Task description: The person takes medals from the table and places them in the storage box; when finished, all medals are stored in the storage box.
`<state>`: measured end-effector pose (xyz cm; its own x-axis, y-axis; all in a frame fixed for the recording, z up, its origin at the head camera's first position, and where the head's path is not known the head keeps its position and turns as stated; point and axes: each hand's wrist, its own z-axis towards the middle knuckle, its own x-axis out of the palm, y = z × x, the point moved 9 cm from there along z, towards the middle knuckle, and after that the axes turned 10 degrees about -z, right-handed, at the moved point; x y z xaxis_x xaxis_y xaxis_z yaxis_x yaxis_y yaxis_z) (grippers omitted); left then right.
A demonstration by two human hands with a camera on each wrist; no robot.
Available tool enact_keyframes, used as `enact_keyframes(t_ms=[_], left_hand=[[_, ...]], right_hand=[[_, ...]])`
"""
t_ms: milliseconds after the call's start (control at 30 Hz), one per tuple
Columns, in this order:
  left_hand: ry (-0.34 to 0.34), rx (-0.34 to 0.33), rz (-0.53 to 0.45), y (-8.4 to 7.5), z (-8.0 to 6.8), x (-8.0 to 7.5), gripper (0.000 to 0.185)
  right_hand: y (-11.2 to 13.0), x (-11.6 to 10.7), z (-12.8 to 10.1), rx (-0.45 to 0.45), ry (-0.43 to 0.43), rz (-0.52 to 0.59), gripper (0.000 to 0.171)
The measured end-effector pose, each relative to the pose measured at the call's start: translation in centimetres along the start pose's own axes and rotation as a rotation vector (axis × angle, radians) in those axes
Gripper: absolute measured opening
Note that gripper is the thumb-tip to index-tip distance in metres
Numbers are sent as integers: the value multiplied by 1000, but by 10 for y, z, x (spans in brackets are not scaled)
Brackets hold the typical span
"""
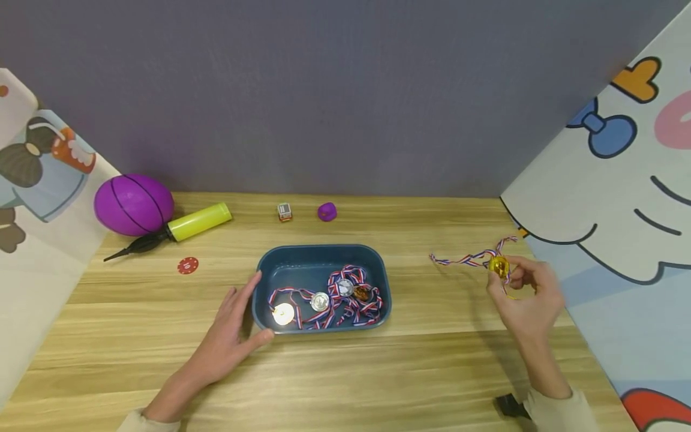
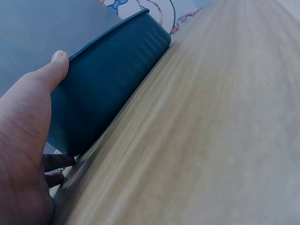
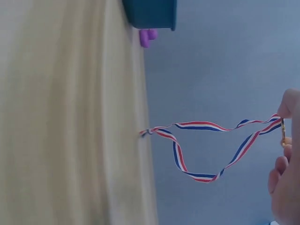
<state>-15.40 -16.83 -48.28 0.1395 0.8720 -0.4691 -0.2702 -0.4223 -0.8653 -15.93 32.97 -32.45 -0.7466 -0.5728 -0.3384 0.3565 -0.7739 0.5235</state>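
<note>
- Head view: right hand (image 1: 526,294) pinched a shiny gold medal (image 1: 498,266) between curled fingers, raised over the wood-grain table (image 1: 432,372) right of the tray. Its striped red-white-blue ribbon (image 1: 466,259) trailed left from the medal, long axis roughly left-right, the far end low by the tabletop.
- Left hand (image 1: 232,336) lay flat with straight fingers against the left wall of the dark blue rounded-rectangle plastic tray (image 1: 318,255), thumb at the near corner; held nothing.
- Tray held several medals (image 1: 320,301), silver and gold discs, in tangled ribbons.
- Far edge: glossy purple oval ball (image 1: 133,204), yellow-and-black pump (image 1: 178,230), red chip (image 1: 188,265), small cube (image 1: 284,211), purple lump (image 1: 327,211).
- Left wrist view: only here the smooth outer tray wall (image 2: 112,79) showed close, thumb (image 2: 51,70) laid along it, fingers below at its base.
- Right wrist view: ribbon loop (image 3: 211,145) hung open and thin, fingertips (image 3: 286,105) pinching its right end; medal seen edge-on, barely visible. Tray corner (image 3: 152,14) at top.
</note>
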Motion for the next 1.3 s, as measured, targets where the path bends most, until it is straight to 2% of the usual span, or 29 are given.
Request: enact_keyframes(t_ms=[567, 867, 1300], left_hand=[[4, -2, -1, 2, 0, 0, 111], [2, 8, -2, 1, 0, 0, 111], [4, 9, -1, 2, 1, 0, 111]], right_hand=[[29, 6, 26, -70, -104, 122, 33], [33, 21, 28, -91, -82, 189, 31], [53, 34, 34, -113, -11, 212, 36]])
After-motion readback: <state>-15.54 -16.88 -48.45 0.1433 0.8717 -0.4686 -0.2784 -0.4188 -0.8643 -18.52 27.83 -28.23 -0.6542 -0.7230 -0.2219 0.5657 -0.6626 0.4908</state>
